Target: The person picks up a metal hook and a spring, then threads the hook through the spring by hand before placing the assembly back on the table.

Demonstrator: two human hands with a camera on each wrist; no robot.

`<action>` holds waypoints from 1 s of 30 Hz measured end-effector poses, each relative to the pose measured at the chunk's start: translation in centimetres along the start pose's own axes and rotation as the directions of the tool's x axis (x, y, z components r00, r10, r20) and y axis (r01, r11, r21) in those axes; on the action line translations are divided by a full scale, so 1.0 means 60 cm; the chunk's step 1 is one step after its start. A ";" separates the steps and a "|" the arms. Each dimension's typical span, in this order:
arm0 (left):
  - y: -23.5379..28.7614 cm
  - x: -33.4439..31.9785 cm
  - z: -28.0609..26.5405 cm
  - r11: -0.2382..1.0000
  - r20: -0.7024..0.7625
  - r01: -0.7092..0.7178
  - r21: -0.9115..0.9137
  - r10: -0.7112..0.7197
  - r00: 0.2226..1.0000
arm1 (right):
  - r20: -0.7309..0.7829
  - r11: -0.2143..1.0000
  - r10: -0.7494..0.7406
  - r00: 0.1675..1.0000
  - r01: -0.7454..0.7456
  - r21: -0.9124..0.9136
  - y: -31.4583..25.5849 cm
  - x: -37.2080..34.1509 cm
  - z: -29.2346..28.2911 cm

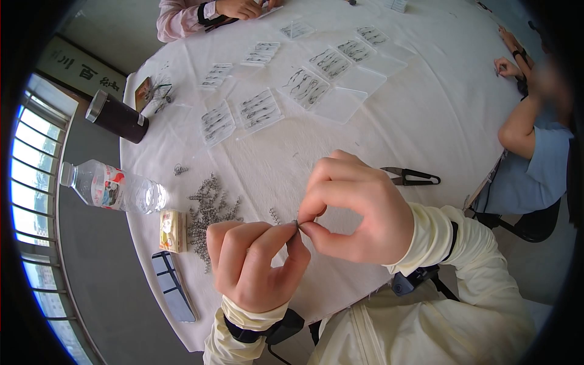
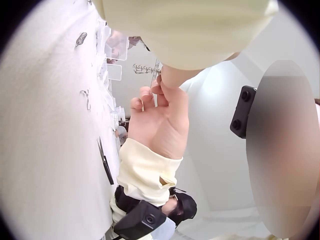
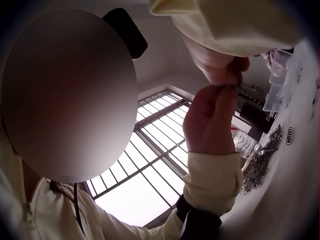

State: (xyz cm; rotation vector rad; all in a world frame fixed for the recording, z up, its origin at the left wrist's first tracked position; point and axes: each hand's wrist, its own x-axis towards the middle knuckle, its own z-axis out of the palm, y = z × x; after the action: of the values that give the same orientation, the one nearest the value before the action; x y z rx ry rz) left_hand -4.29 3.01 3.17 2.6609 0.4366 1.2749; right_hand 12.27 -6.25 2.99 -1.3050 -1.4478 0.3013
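Over the near side of the table, my left hand (image 1: 258,258) and right hand (image 1: 362,210) meet fingertip to fingertip. Between them they pinch a small coiled wire spring (image 2: 145,69), which sticks out past the fingertips in the left wrist view. In the head view, fingers cover most of it. A loose spring (image 1: 274,215) lies on the cloth just behind the hands. Left of it is a tangled pile of grey wire springs (image 1: 210,213), close beyond my left hand. Black-handled snips (image 1: 413,177) lie beyond my right wrist.
Clear plastic boxes (image 1: 258,111) with rows of dark wire pieces stand across the table. At left are a water bottle (image 1: 112,187), a dark tumbler (image 1: 118,115), a small food packet (image 1: 173,231) and a phone (image 1: 173,286). Other people sit at the far edge and right.
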 end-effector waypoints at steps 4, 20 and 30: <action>-0.001 -0.002 0.004 0.998 0.000 -0.025 0.049 0.025 1.000 | -0.015 0.986 -0.062 0.998 0.059 -0.157 -0.003 0.001 0.003; 0.000 -0.004 0.014 0.978 0.006 0.143 -0.151 -0.144 0.990 | 0.071 0.935 0.176 0.982 -0.189 0.300 0.008 -0.002 0.009; -0.006 -0.008 0.020 0.847 0.027 0.363 -0.388 -0.383 0.923 | 0.080 0.945 0.196 0.977 -0.210 0.252 0.009 0.000 0.005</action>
State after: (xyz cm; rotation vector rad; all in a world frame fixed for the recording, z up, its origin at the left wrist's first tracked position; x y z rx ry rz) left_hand -3.70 3.14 1.96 2.0909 0.6039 1.1652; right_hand 12.32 -5.95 2.47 -1.2389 -1.2699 0.6465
